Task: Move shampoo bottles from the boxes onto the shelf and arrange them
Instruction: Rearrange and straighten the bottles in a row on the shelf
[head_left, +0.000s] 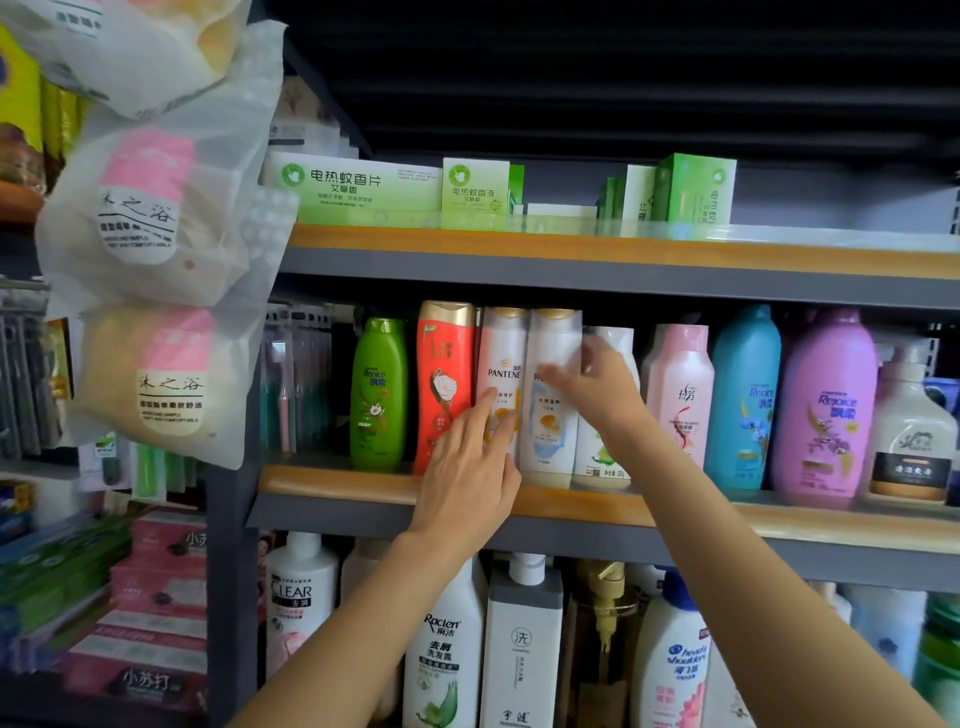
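Note:
Two white Pantene shampoo bottles stand side by side on the middle shelf (363, 486). My left hand (470, 467) rests with straight fingers against the front of the left Pantene bottle (503, 358). My right hand (597, 387) reaches across the right Pantene bottle (553, 415), fingers spread over its label and side; motion blur hides how firmly it holds. To the left stand a red bottle (444, 384) and a green Rejoice bottle (378, 395). A white bottle (605, 457) sits partly hidden behind my right wrist.
Pink (680, 395), blue (745, 400), purple (826, 405) and white pump bottles (911, 426) fill the shelf's right side. Green boxes (363, 187) line the top shelf. Larger bottles (447, 649) stand below. White bagged goods (156, 208) hang at the left.

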